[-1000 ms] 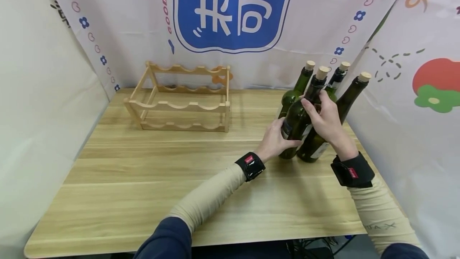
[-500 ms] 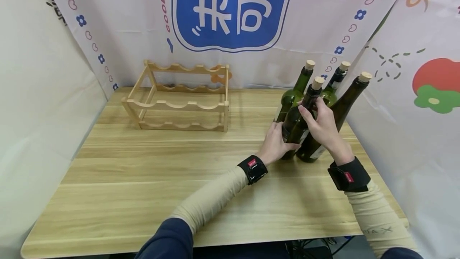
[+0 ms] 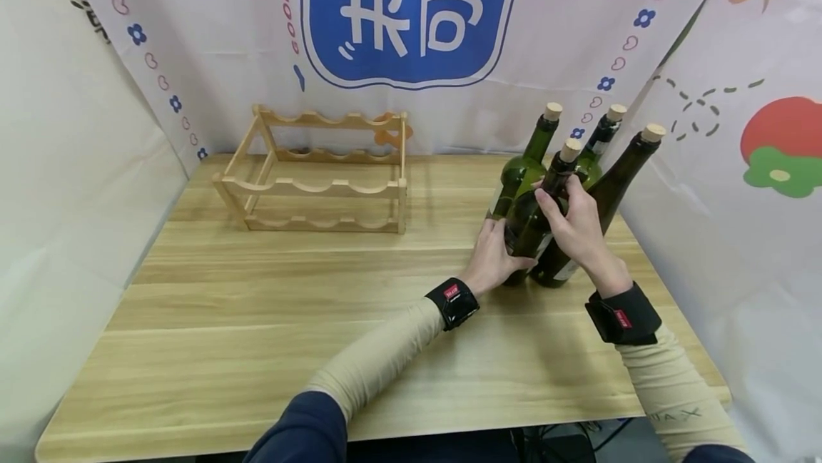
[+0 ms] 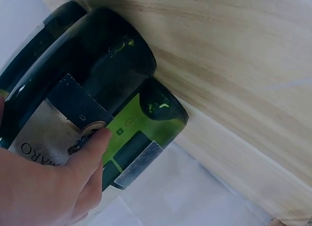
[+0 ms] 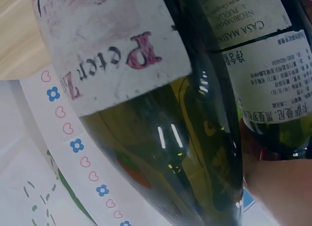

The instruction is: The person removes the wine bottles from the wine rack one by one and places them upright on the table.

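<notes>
Both hands are on the front wine bottle (image 3: 531, 224), dark green with a cork in its neck. My left hand (image 3: 493, 257) grips its lower body; in the left wrist view a finger lies across its pale label (image 4: 44, 128). Higher up, my right hand (image 3: 580, 229) holds it around the shoulder and neck base. Its base is at or close to the tabletop; exact contact cannot be told. Three more corked bottles stand close around it: a green one (image 3: 519, 174) behind left, another (image 3: 605, 136) behind right, and a dark slender one (image 3: 615, 181) at right, labelled "Peter" (image 5: 141, 55).
A wooden bottle rack (image 3: 311, 188) with scalloped rails stands at the back left of the wooden table (image 3: 270, 334). Printed cloth (image 3: 244, 42) hangs behind the table, and light walls flank both sides. Cables (image 3: 552, 441) show below the front edge.
The front bottle has come down between the bottles and slightly toward me, both hands moving with it. Over the last half second it has hardly moved. The head view has shifted slightly.
</notes>
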### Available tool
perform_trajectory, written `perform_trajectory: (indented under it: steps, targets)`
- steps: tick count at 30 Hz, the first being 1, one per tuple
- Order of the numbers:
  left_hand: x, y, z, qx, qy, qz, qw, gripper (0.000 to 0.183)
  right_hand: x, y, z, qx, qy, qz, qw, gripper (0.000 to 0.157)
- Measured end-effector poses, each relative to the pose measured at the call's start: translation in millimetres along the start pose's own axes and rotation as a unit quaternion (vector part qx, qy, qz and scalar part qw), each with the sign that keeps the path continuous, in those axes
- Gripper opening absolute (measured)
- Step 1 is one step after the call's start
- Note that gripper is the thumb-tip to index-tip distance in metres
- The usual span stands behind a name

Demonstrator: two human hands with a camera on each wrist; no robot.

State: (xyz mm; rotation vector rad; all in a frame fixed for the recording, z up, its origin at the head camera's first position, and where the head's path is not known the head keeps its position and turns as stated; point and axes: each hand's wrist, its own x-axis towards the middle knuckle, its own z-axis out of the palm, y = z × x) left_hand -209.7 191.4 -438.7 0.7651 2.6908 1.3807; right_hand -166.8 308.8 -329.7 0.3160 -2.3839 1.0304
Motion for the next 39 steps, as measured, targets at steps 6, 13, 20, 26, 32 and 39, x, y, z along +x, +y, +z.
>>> perform_trajectory:
  steps: [6,13,20,26,32,39]
  targets:
    - [-3.1,1.9,2.6,0.004,-0.008,-0.007,0.9999,0.077,-4.2,36.2,8.9,-0.003,0.025,0.004,1.000,0.032]
    - [-2.3,4.5,14.4,-0.002,-0.007,-0.005,1.0000,0.076,-16.8,44.5,20.5,-0.014,0.117,0.031,0.993,0.036]
    - [0.0,-3.8,23.3,-0.018,-0.020,-0.014,0.9995,0.080,-42.0,43.9,34.4,-0.049,0.208,0.010,0.977,0.051]
    - [-8.5,-24.8,7.9,-0.028,-0.044,-0.032,0.9981,0.091,-60.8,44.3,58.4,-0.074,0.306,-0.148,0.937,0.035]
    - [-28.7,-41.3,-15.1,0.007,-0.047,-0.046,0.9978,0.075,-85.6,51.1,78.7,-0.086,0.262,-0.198,0.941,0.012]
    - [-50.2,-52.0,-35.7,0.133,-0.068,-0.021,0.9886,0.060,-101.7,57.3,102.8,-0.150,0.072,-0.113,0.980,0.007]
